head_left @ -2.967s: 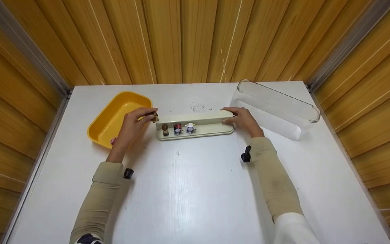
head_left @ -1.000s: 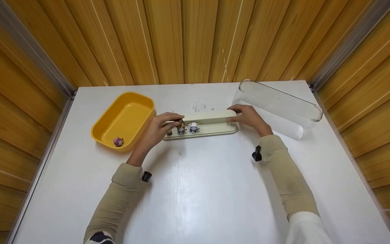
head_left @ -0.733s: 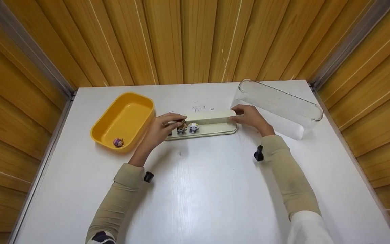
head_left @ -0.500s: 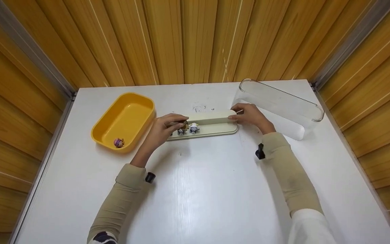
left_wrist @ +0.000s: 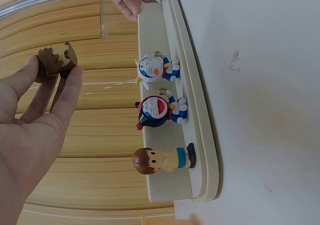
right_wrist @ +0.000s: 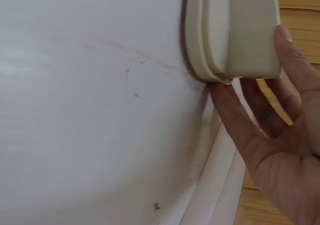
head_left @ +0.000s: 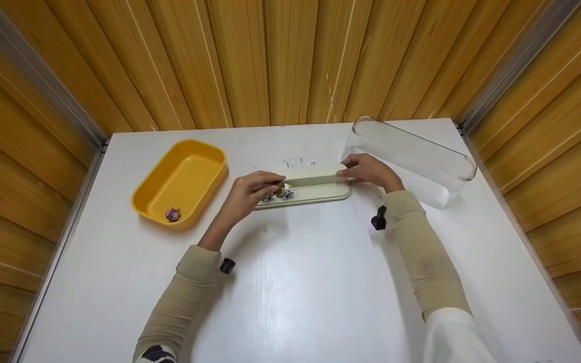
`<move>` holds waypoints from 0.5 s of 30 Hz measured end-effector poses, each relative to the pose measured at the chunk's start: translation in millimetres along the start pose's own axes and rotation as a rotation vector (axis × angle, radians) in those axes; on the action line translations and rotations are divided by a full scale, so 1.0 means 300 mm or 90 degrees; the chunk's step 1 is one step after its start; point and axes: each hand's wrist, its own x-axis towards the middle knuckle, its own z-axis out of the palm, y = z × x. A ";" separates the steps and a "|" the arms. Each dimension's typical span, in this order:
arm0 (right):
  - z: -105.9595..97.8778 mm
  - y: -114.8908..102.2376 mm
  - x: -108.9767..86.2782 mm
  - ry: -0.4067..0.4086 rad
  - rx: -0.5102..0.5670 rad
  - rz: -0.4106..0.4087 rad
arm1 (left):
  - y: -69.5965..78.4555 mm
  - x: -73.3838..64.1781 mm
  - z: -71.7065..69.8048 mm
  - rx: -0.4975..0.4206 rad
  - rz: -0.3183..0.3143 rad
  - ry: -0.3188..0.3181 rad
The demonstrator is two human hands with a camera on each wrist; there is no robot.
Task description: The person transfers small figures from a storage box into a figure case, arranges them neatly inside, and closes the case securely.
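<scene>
My left hand (head_left: 250,194) pinches a small brown-and-tan toy figurine (left_wrist: 56,61) between thumb and fingertips, over the left half of a long cream display base (head_left: 321,190) with a raised back wall. In the left wrist view, three figurines stand in a row on the base: a brown-haired one in blue shorts (left_wrist: 160,160), one in a black-and-red hat (left_wrist: 155,110) and one in a white horned hood (left_wrist: 151,67). The left hand partly hides them in the head view. At the base's right end my right hand (right_wrist: 280,150) grips the corner, fingers against the back wall and end.
A yellow tub (head_left: 144,189) at the left holds one purple-and-pink figurine (head_left: 173,214). A clear long cover (head_left: 411,151) lies slanted at the back right, behind the right hand. All stand on a white table (head_left: 300,282) against wood-patterned panels.
My left hand has carried the brown figurine rightward from beside the yellow tub to above the base, passing over the standing figurines. The right hand stays at the base's right end, its fingers slightly shifted.
</scene>
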 end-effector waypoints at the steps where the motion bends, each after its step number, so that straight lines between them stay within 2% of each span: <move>1: -0.003 -0.011 -0.001 -0.018 0.011 0.016 | 0.001 -0.002 -0.002 -0.002 0.001 -0.001; 4: -0.011 -0.045 -0.004 -0.043 0.009 0.062 | 0.000 -0.004 -0.009 -0.008 0.000 0.000; 9: -0.011 -0.074 0.003 -0.016 -0.025 0.117 | 0.002 -0.005 -0.016 -0.010 0.005 0.004; 15: 0.011 -0.060 0.010 -0.002 0.014 0.153 | -0.006 -0.010 -0.009 -0.003 0.015 -0.009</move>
